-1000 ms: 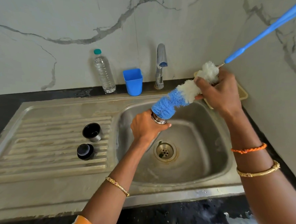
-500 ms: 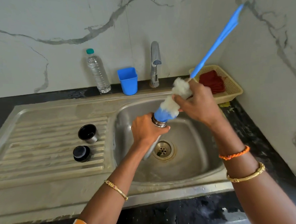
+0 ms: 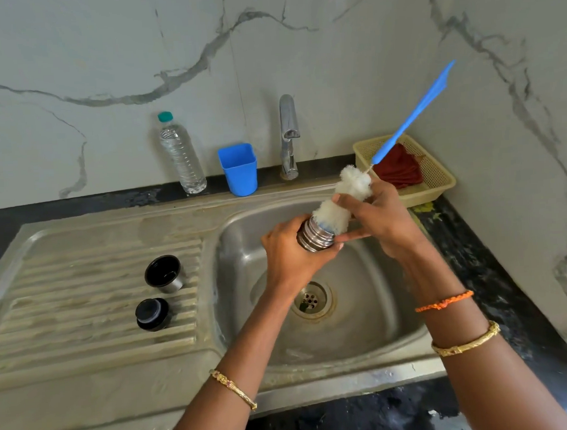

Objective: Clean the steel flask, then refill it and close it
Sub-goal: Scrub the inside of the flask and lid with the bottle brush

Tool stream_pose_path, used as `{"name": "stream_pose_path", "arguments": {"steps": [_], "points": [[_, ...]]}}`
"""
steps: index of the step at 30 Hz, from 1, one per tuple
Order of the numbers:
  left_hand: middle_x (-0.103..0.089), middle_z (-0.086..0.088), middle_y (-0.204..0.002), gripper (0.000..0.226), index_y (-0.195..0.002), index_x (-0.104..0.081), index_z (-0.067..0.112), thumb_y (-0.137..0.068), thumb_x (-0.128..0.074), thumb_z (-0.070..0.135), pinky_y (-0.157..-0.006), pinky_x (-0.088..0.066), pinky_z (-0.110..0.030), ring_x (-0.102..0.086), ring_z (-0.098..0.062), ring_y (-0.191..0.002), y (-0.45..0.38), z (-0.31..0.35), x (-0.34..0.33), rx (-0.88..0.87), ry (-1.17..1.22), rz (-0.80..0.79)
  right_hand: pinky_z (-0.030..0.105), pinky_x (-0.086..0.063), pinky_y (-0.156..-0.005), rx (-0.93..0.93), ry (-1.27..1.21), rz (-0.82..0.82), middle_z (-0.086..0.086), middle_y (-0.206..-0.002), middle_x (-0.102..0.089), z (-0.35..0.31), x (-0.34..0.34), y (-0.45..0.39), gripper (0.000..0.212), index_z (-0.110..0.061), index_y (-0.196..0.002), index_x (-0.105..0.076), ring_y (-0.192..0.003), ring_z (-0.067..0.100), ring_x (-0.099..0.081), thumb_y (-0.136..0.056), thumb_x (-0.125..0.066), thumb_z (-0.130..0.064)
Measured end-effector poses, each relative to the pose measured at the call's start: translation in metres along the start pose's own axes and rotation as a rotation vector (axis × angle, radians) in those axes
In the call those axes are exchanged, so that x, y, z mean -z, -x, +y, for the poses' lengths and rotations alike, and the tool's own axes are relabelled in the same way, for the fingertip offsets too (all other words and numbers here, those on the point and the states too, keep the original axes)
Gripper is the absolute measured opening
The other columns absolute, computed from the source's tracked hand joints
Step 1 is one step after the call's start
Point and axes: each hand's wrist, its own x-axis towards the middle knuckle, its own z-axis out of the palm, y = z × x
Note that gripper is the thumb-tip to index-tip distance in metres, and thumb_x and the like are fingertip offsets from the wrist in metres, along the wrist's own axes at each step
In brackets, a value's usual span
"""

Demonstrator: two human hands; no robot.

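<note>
My left hand [image 3: 292, 257] grips the steel flask [image 3: 316, 236] over the sink basin [image 3: 370, 276]; only its threaded neck shows. A bottle brush [image 3: 344, 201] with white bristles and a long blue handle is pushed into the flask's mouth. My right hand [image 3: 379, 219] holds the brush around the white bristles just above the neck. The blue bristle part is hidden inside the flask. The flask's steel cup lid [image 3: 164, 273] and black stopper [image 3: 152, 313] lie on the drainboard to the left.
A tap [image 3: 288, 135] stands behind the basin. A blue plastic cup [image 3: 238, 169] and a clear water bottle [image 3: 181, 154] stand at the wall. A yellow basket [image 3: 438, 177] with a red cloth sits at the back right. The drain [image 3: 311, 300] lies below my hands.
The brush has gone deeper into the flask: the blue bristles, first fully outside, are now inside. My right hand has moved down toward the neck and the handle has swung more upright.
</note>
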Motion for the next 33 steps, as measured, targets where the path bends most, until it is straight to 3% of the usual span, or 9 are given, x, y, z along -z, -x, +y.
{"name": "stream_pose_path", "arguments": {"steps": [4,10,14,16,18,20,24,27,33], "points": [[-0.049,-0.001,-0.138,0.117,-0.145,-0.033,0.02,-0.049,-0.082,0.066,-0.108,-0.033,-0.04,-0.047,-0.017,-0.125,0.002,-0.018,0.006,0.037,-0.229,-0.24,0.039,-0.058,-0.057,-0.015,-0.128,0.082,0.014,-0.109,-0.064,0.004,0.015,0.001,0.035,-0.003,-0.121,-0.05,-0.091,0.029,-0.069,-0.089,-0.061,-0.009],[-0.062,0.002,-0.115,0.08,-0.125,-0.053,0.022,-0.054,-0.087,0.033,-0.079,-0.045,-0.026,-0.057,-0.014,-0.093,-0.004,-0.042,0.007,0.177,-0.27,-0.316,0.031,-0.056,-0.062,-0.142,0.149,0.035,-0.003,-0.087,-0.07,0.012,0.024,0.012,0.027,-0.013,-0.099,-0.061,-0.075,0.012,-0.068,-0.084,-0.067,-0.034],[-0.065,0.001,-0.114,0.083,-0.123,-0.054,0.024,-0.048,-0.088,0.032,-0.088,-0.052,-0.041,-0.062,-0.018,-0.093,-0.008,-0.065,0.012,0.202,-0.263,-0.393,0.029,-0.048,-0.061,0.46,0.811,0.418,-0.007,-0.063,-0.059,-0.004,0.03,0.046,0.029,-0.015,-0.072,-0.064,-0.061,0.014,-0.057,-0.081,-0.07,-0.042],[-0.065,0.003,-0.114,0.084,-0.124,-0.054,0.025,-0.048,-0.087,0.033,-0.094,-0.047,-0.046,-0.062,-0.019,-0.097,-0.012,-0.071,0.012,0.163,-0.29,-0.434,0.046,-0.047,-0.092,0.659,1.108,0.267,0.003,-0.1,-0.068,-0.012,0.027,0.043,0.027,-0.016,-0.103,-0.068,-0.099,0.024,-0.061,-0.081,-0.069,-0.032],[-0.064,0.004,-0.118,0.086,-0.128,-0.053,0.028,-0.049,-0.087,0.034,-0.101,-0.038,-0.045,-0.06,-0.021,-0.105,-0.015,-0.07,0.011,0.105,-0.35,-0.451,0.051,-0.026,-0.108,0.246,1.514,-0.134,0.006,-0.13,-0.054,-0.006,0.03,0.021,0.051,-0.022,-0.125,-0.054,-0.125,0.027,-0.044,-0.079,-0.069,-0.039],[-0.059,0.002,-0.126,0.085,-0.13,-0.053,0.029,-0.052,-0.087,0.033,-0.106,-0.028,-0.044,-0.051,-0.023,-0.118,-0.017,-0.068,0.01,0.073,-0.396,-0.403,0.043,-0.038,-0.097,-0.019,1.563,-0.308,0.002,-0.126,-0.057,0.002,0.035,0.008,0.053,-0.026,-0.128,-0.049,-0.118,0.024,-0.051,-0.08,-0.068,-0.04],[-0.011,-0.008,-0.158,0.081,-0.13,-0.052,0.039,-0.058,-0.085,0.022,-0.113,0.009,-0.061,0.007,-0.036,-0.146,-0.01,-0.062,0.004,0.192,-0.394,-0.204,0.036,-0.047,-0.082,0.255,1.388,-0.223,-0.003,-0.111,-0.066,0.018,0.045,0.013,0.041,-0.031,-0.122,-0.055,-0.102,0.021,-0.06,-0.082,-0.064,-0.036],[0.019,-0.006,-0.158,0.095,-0.142,-0.033,0.043,-0.066,-0.078,0.009,-0.118,-0.013,-0.052,0.007,-0.036,-0.147,0.016,-0.044,-0.007,0.498,0.033,0.148,0.037,-0.048,-0.084,0.282,1.181,-0.155,-0.004,-0.114,-0.066,0.029,0.058,0.021,0.045,-0.029,-0.123,-0.058,-0.103,0.021,-0.061,-0.079,-0.067,-0.031],[-0.062,-0.016,-0.115,0.065,-0.129,-0.048,0.012,-0.078,-0.072,0.045,-0.081,-0.055,-0.048,-0.064,-0.031,-0.101,-0.001,-0.014,0.019,1.003,1.447,0.429,0.042,-0.05,-0.087,0.245,0.952,-0.173,-0.007,-0.115,-0.067,0.063,0.059,0.038,0.049,-0.031,-0.124,-0.058,-0.102,0.016,-0.062,-0.077,-0.072,-0.028]]}}
